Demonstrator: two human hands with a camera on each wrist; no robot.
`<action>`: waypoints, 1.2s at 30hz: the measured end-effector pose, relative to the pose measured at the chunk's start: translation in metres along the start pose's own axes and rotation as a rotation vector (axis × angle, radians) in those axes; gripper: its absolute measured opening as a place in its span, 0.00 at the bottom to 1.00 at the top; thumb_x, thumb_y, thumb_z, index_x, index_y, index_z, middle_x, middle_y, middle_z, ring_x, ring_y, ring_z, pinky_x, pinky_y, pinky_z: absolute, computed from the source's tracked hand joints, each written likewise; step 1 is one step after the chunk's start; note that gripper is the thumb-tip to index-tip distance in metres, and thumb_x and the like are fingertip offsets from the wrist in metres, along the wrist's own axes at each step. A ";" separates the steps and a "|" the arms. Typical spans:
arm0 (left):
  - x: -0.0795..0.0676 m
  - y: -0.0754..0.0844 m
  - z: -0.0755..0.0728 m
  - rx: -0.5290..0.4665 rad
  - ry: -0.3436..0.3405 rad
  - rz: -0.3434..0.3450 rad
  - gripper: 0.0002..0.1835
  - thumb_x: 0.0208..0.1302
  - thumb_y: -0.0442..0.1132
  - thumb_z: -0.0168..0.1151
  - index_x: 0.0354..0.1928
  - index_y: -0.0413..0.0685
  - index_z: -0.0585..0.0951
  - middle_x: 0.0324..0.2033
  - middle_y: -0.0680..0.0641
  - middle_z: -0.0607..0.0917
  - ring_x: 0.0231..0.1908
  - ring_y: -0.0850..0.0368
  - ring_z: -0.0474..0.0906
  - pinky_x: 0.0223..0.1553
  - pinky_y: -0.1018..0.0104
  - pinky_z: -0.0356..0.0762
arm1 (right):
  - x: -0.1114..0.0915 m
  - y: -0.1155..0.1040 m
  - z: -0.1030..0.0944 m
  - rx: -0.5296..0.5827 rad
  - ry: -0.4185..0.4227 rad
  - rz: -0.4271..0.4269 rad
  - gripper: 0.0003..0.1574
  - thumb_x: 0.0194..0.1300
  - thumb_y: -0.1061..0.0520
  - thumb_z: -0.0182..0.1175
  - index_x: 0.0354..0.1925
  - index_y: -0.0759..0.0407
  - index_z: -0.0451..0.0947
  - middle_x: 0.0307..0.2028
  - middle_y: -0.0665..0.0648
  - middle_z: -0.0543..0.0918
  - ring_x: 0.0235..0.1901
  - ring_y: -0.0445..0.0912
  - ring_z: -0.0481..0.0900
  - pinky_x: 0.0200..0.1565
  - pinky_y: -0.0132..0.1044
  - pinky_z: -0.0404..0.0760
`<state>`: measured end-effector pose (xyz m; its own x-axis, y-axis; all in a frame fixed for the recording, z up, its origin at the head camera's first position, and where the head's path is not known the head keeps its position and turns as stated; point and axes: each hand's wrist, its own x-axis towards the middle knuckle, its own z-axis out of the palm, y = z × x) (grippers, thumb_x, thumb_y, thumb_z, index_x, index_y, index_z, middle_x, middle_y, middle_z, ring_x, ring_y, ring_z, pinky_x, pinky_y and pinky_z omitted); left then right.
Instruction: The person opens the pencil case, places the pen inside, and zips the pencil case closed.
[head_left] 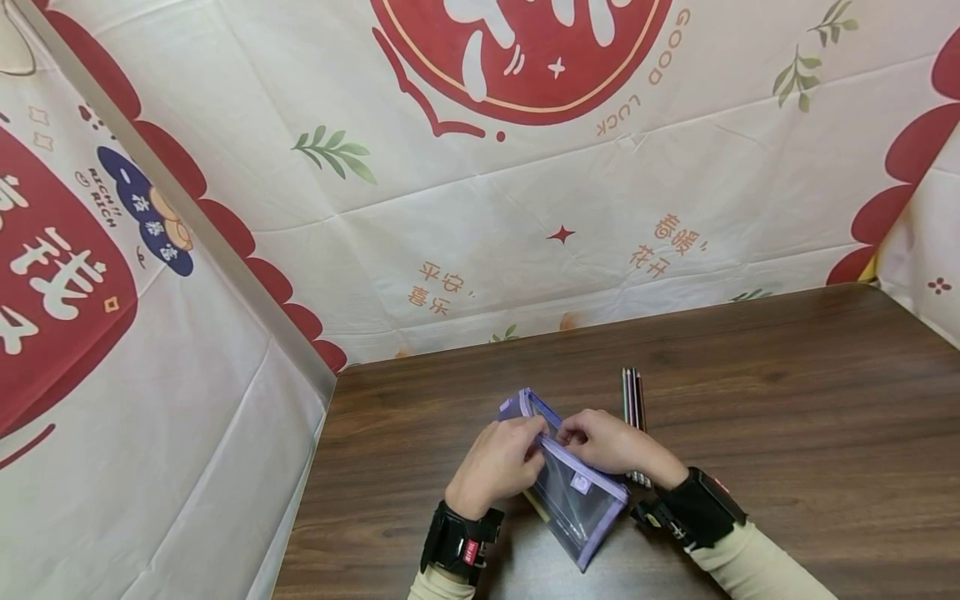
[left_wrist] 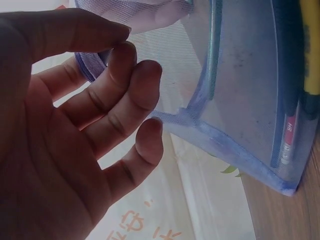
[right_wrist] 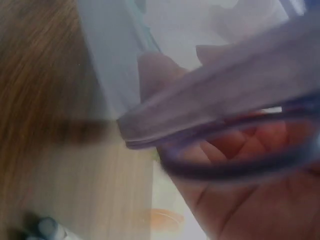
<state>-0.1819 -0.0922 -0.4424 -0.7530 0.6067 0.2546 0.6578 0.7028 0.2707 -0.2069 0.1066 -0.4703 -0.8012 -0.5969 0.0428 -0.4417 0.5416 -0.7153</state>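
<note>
A purple see-through mesh pencil case (head_left: 573,500) with a lilac zip edge stands tilted on the table, its top open. My left hand (head_left: 501,462) grips the zip edge on its left side; in the left wrist view thumb and forefinger meet at the purple rim (left_wrist: 90,67). My right hand (head_left: 603,442) is at the opening with curled fingers and holds the other edge; the zip band (right_wrist: 220,85) partly hides its fingers in the right wrist view. Through the mesh show a pencil marked HB (left_wrist: 288,135) and a yellow-and-dark pen or pencil (left_wrist: 312,45).
Several thin pencils (head_left: 633,400) lie side by side on the brown wooden table (head_left: 787,400), partly hidden behind the right forearm. Printed white cloth (head_left: 487,217) hangs along the back edge, and another covers the left side.
</note>
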 end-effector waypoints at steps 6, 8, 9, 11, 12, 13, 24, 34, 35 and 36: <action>0.000 -0.001 0.000 -0.004 -0.012 -0.014 0.07 0.51 0.35 0.61 0.31 0.53 0.74 0.19 0.58 0.69 0.17 0.69 0.64 0.16 0.79 0.57 | -0.003 -0.001 -0.007 0.018 0.010 -0.022 0.09 0.57 0.66 0.55 0.33 0.56 0.81 0.25 0.48 0.79 0.22 0.36 0.73 0.26 0.31 0.74; 0.000 -0.001 0.000 -0.002 -0.014 -0.022 0.07 0.52 0.35 0.61 0.32 0.53 0.75 0.20 0.58 0.69 0.17 0.69 0.64 0.16 0.79 0.58 | -0.003 0.000 -0.010 0.050 0.019 -0.026 0.08 0.58 0.65 0.56 0.33 0.57 0.81 0.24 0.50 0.81 0.22 0.36 0.75 0.24 0.32 0.76; 0.000 -0.001 -0.001 0.000 -0.015 -0.025 0.06 0.52 0.35 0.61 0.32 0.52 0.75 0.20 0.58 0.69 0.17 0.68 0.64 0.16 0.79 0.58 | -0.003 0.000 -0.011 0.069 0.022 -0.024 0.07 0.58 0.65 0.56 0.34 0.58 0.81 0.24 0.50 0.82 0.21 0.37 0.76 0.24 0.32 0.78; 0.000 -0.002 -0.001 0.005 -0.016 -0.030 0.06 0.53 0.35 0.61 0.32 0.52 0.75 0.20 0.58 0.69 0.17 0.68 0.64 0.16 0.79 0.58 | -0.004 0.000 -0.015 0.125 0.022 -0.012 0.06 0.60 0.64 0.57 0.34 0.62 0.81 0.24 0.54 0.83 0.21 0.40 0.79 0.23 0.35 0.81; 0.000 -0.002 -0.001 0.006 -0.016 -0.032 0.06 0.53 0.35 0.61 0.32 0.52 0.75 0.20 0.58 0.69 0.17 0.68 0.64 0.16 0.78 0.58 | -0.004 0.001 -0.016 0.156 0.023 0.001 0.06 0.60 0.64 0.57 0.34 0.64 0.81 0.24 0.57 0.83 0.21 0.42 0.80 0.23 0.37 0.82; 0.000 -0.002 -0.001 0.007 -0.016 -0.034 0.06 0.53 0.35 0.61 0.32 0.52 0.75 0.20 0.58 0.69 0.17 0.68 0.64 0.16 0.78 0.58 | -0.005 0.001 -0.018 0.181 0.029 0.016 0.06 0.61 0.64 0.57 0.34 0.66 0.80 0.24 0.60 0.83 0.21 0.45 0.81 0.23 0.39 0.83; -0.001 -0.004 0.000 0.037 -0.004 -0.051 0.05 0.53 0.36 0.60 0.32 0.52 0.75 0.20 0.58 0.69 0.19 0.66 0.65 0.17 0.76 0.58 | -0.012 0.008 -0.039 0.219 0.121 0.210 0.10 0.64 0.62 0.55 0.36 0.70 0.78 0.24 0.64 0.82 0.21 0.48 0.82 0.26 0.46 0.85; -0.001 -0.005 0.000 0.044 0.000 -0.058 0.06 0.53 0.36 0.59 0.32 0.53 0.73 0.20 0.57 0.68 0.18 0.66 0.64 0.16 0.76 0.58 | -0.021 0.018 -0.054 -0.016 0.251 0.352 0.09 0.62 0.60 0.56 0.28 0.64 0.77 0.18 0.55 0.79 0.17 0.43 0.77 0.23 0.38 0.78; -0.001 -0.005 0.000 0.043 -0.001 -0.059 0.06 0.53 0.36 0.59 0.32 0.52 0.73 0.19 0.57 0.68 0.18 0.66 0.64 0.16 0.76 0.58 | -0.022 0.020 -0.054 -0.045 0.261 0.366 0.09 0.61 0.60 0.56 0.26 0.63 0.77 0.17 0.54 0.78 0.17 0.42 0.76 0.22 0.37 0.76; -0.002 -0.005 0.000 0.041 -0.002 -0.060 0.05 0.54 0.36 0.59 0.32 0.52 0.73 0.19 0.57 0.68 0.18 0.66 0.64 0.16 0.76 0.58 | -0.022 0.021 -0.055 -0.060 0.264 0.378 0.09 0.61 0.60 0.56 0.25 0.62 0.76 0.17 0.53 0.77 0.16 0.42 0.75 0.22 0.37 0.75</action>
<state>-0.1842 -0.0969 -0.4441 -0.7914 0.5636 0.2367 0.6100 0.7529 0.2471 -0.2208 0.1635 -0.4485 -0.9824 -0.1842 -0.0315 -0.1153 0.7300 -0.6736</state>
